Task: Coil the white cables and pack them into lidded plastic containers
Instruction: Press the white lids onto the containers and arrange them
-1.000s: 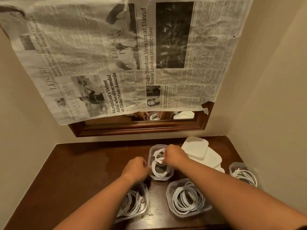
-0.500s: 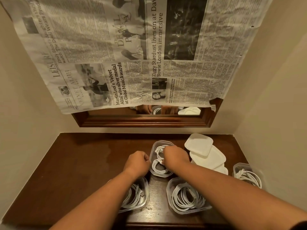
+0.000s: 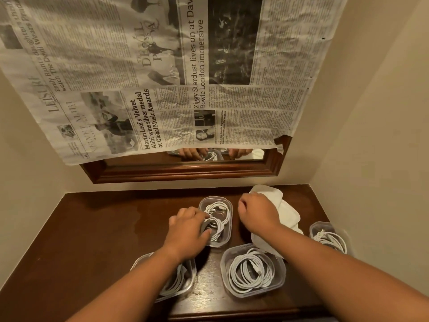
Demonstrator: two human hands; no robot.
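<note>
The left hand (image 3: 189, 228) curls round the left wall of a small container (image 3: 229, 231), thumb on its rim, likely steadying it for lidding; its coiled white cable (image 3: 218, 209) lies inside, near the middle of the tabletop's (image 3: 104, 228) back edge; the right hand (image 3: 257, 212) rests knuckles-up on the stacked lids (image 3: 289, 216) toward the back right corner, probably fetching one; its fingers are tucked under, so whether they pinch a lid I cannot tell; the left forearm hides much of the front-left container (image 3: 140, 261).
</note>
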